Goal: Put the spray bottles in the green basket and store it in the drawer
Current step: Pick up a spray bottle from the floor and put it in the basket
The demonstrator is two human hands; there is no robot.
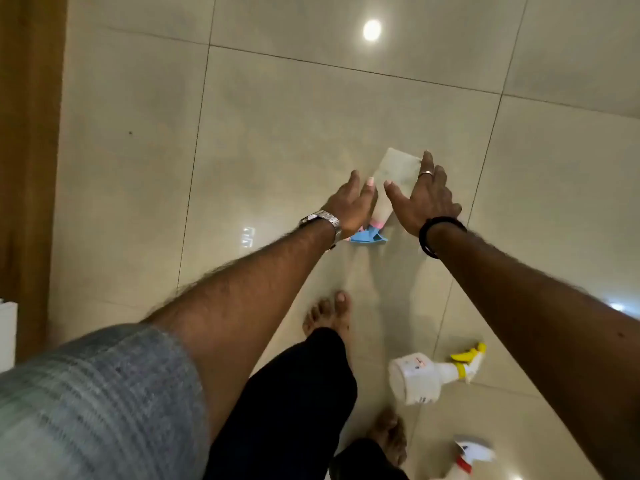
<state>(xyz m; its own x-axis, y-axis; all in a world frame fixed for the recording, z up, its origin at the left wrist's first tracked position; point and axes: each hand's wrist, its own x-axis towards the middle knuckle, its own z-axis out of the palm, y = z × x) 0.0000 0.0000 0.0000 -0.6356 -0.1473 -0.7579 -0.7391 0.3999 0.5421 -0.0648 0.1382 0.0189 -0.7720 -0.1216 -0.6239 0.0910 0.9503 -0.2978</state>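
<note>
A clear spray bottle (394, 174) with a blue and pink trigger head lies on the tiled floor. My left hand (349, 206) hovers open at its left side, and my right hand (424, 195) is open at its right side, fingers over the bottle's edge. Neither hand grips it. A white spray bottle (420, 377) with a yellow trigger lies on the floor at the lower right. Another white spray bottle (467, 457) with a red and grey head lies near the bottom edge. The green basket and the drawer are out of view.
My bare feet (329, 315) stand on the glossy beige tiles just below the clear bottle. A brown wooden panel (29, 168) runs down the left edge, with a white object (7, 336) at its foot.
</note>
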